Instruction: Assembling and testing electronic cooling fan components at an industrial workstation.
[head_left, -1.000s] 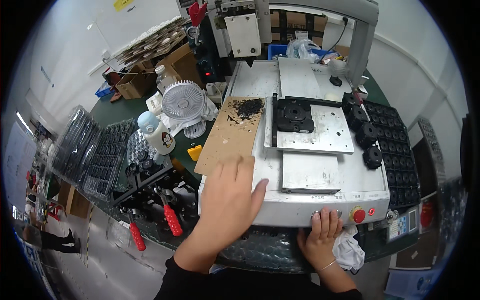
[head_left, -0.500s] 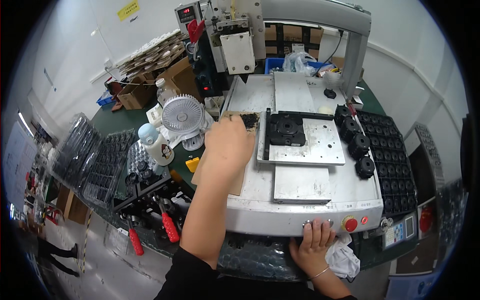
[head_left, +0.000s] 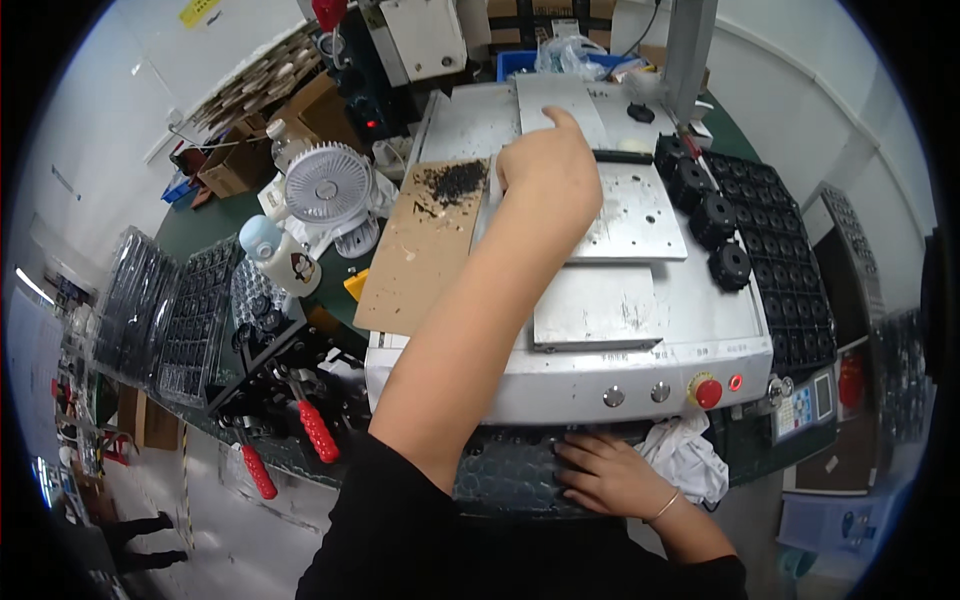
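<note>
My left hand (head_left: 548,168) is over the left part of a metal fixture plate (head_left: 640,222) on the white bench machine (head_left: 480,385). One digit sticks up; the other fingers are hidden below the hand. The black part seated there is hidden by my hand, so I cannot tell whether I grip it. A black bar (head_left: 622,156) shows along the plate's far edge. My right hand (head_left: 610,475) lies flat, fingers apart, on a bubble-wrap-covered surface (head_left: 510,475) in front of the machine, beside a white cloth (head_left: 688,455).
Cardboard (head_left: 420,250) with black scraps (head_left: 455,182) lies left of the plate. A small fan (head_left: 328,187), bottle (head_left: 280,255) and red-handled clamps (head_left: 318,432) stand farther left. Black round parts (head_left: 712,220) line the right edge, beside a full tray (head_left: 780,250). A red button (head_left: 707,393) projects in front.
My left hand has moved right, from the cardboard to over the fixture plate. My right hand has left the machine's front buttons and come down nearer me. The view has tilted downward.
</note>
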